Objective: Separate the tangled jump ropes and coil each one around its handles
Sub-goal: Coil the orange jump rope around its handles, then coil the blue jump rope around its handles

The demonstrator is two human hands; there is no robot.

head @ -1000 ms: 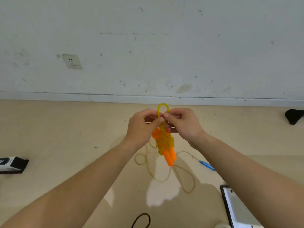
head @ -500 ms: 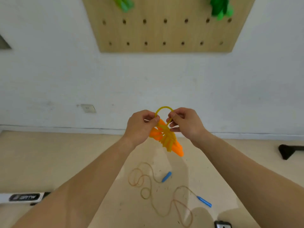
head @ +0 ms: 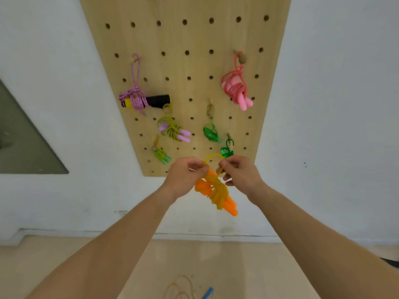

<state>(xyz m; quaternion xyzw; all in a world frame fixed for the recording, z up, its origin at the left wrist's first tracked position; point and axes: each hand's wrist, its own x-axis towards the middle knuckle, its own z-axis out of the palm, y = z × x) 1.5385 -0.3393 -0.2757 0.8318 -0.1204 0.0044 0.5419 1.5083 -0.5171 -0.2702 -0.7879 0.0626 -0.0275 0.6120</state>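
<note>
Loop (head: 212, 156) of yellow cord arches between both hands: left hand (head: 185, 175) and right hand (head: 239, 174) each pinch one side of it. The coiled orange jump rope (head: 216, 192) hangs just beneath, slanting down to the right, with the pegboard (head: 185, 39) straight ahead, above. Neither hand is nearer.

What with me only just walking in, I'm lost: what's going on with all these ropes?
A person holds a coiled orange rope up in front of a pegboard. The left hand and right hand each pinch a side of its yellow loop, apparently to hang it. Six coiled ropes already hang on pegs. A loose rope with a blue handle lies uncoiled on the floor.
</note>
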